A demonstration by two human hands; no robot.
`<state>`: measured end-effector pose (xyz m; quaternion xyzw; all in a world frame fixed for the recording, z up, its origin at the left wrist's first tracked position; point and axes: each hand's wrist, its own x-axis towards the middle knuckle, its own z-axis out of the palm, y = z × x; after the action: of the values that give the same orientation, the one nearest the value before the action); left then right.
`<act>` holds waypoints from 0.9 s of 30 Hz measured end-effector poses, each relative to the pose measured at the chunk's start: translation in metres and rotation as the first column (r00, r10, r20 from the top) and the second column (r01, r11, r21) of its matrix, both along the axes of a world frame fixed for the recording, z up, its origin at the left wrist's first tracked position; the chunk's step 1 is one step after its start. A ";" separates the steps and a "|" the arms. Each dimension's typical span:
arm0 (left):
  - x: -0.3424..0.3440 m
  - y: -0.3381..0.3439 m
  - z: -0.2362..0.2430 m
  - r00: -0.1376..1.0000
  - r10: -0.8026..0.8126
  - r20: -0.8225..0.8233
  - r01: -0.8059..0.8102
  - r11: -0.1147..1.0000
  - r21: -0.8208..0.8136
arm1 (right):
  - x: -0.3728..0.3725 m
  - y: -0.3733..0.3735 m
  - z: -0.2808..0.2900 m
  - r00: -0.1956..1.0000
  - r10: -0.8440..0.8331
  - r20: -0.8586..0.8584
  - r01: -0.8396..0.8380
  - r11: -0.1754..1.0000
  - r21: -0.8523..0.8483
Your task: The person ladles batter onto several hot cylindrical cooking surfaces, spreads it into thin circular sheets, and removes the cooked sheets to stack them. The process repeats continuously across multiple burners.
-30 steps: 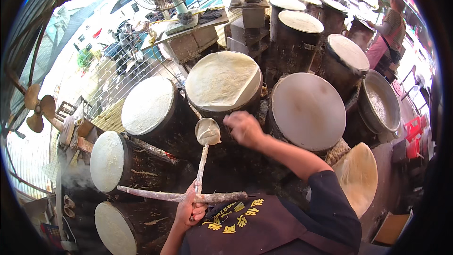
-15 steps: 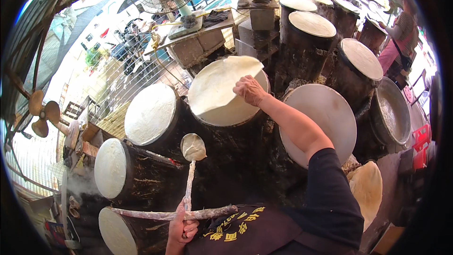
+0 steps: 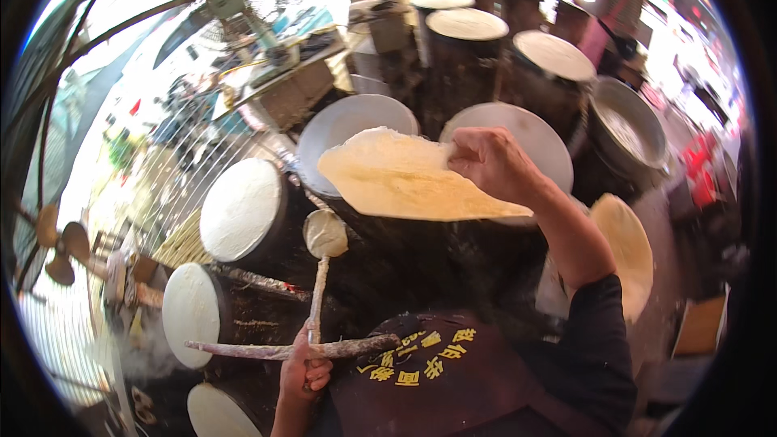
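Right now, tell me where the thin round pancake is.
In the head view, the thin round pancake hangs mid-frame, pinched by its edge in the right hand, lifted above the bare round griddle, with the ladle below-left.

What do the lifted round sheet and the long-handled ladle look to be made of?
The round sheet in the right hand looks like thin cooked batter: pale yellow, matte, stiff enough to lift off in one piece. The ladle held by the left hand seems wooden-handled, crusted with whitish dried batter; its bowl's material is hidden under the coating.
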<state>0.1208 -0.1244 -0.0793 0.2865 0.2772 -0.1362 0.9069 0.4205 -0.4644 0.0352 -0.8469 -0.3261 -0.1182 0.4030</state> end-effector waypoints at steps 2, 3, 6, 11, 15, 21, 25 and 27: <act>-0.006 0.011 -0.002 1.000 -0.026 -0.007 0.026 0.999 0.023 | -0.023 -0.013 -0.012 0.983 -0.067 -0.174 0.067 0.998 -0.003; -0.002 0.013 0.001 0.998 -0.053 -0.032 0.050 0.995 -0.087 | -0.033 -0.020 -0.026 0.974 -0.166 -0.155 0.149 0.983 -0.111; 0.000 0.030 -0.001 0.983 -0.112 -0.146 0.096 0.989 -0.114 | -0.063 -0.035 -0.080 0.870 -0.439 -0.223 0.318 0.847 -0.427; 0.009 0.067 -0.007 0.897 -0.314 -0.310 0.334 0.943 0.011 | -0.113 -0.121 -0.115 0.797 -0.579 -0.171 0.583 0.812 -0.030; 0.024 0.046 -0.016 0.892 -0.326 -0.313 0.369 0.925 0.089 | -0.162 -0.269 -0.096 0.499 -0.857 -0.128 0.825 0.424 0.373; 0.047 0.002 -0.001 0.886 -0.417 -0.201 0.425 0.905 -0.001 | -0.272 -0.437 -0.124 0.584 -0.499 -0.640 0.690 -0.109 0.715; 0.063 -0.055 0.032 0.932 -0.342 -0.118 0.353 0.931 0.091 | -0.314 -0.498 -0.264 0.602 -0.356 -0.715 0.649 -0.303 0.698; 0.070 -0.067 0.027 0.939 -0.328 -0.101 0.330 0.944 0.002 | -0.309 -0.507 -0.325 0.489 -0.373 -0.789 0.679 -0.406 0.612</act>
<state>0.1909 -0.1912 -0.0520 0.3304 0.2717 -0.2971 0.8537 0.1110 -0.9716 -0.2900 -0.3523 0.3691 -0.3872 0.7679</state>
